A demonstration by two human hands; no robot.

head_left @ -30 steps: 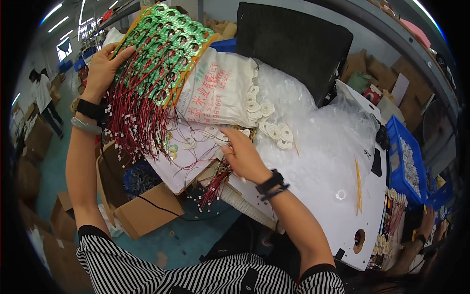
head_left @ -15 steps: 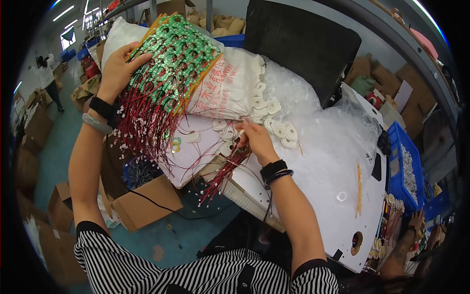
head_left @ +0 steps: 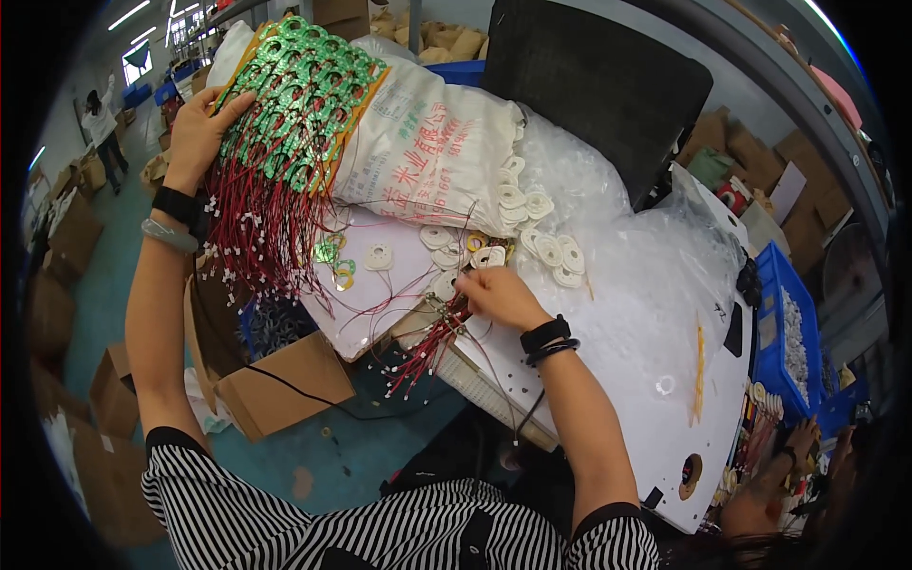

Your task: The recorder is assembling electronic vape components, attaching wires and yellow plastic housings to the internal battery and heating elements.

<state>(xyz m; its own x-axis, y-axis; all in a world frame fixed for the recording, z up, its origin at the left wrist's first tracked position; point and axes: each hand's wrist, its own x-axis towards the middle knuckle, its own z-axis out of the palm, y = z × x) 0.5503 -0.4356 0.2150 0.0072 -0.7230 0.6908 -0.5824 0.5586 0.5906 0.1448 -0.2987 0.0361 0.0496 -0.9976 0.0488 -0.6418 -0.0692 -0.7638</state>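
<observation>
My left hand grips the left edge of a panel of green ring-shaped circuit boards, fingers behind and thumb in front. Dense dark-red wires with small white connectors hang from the panel. My right hand is closed at the table's near edge, its fingertips beside a second bundle of red wires; what they pinch is hidden. Cream oval discs lie in a loose pile just beyond this hand. Between the hands, a few loose green and yellow rings rest near a single pale disc.
A white printed sack lies behind the wires, with clear plastic bags to its right on the white table. Blue bins stand at right, near another person's arm. An open carton sits below left.
My left hand has shifted left with the panel, uncovering more of the sack. My right hand has moved slightly down, toward the lower wire bundle.
</observation>
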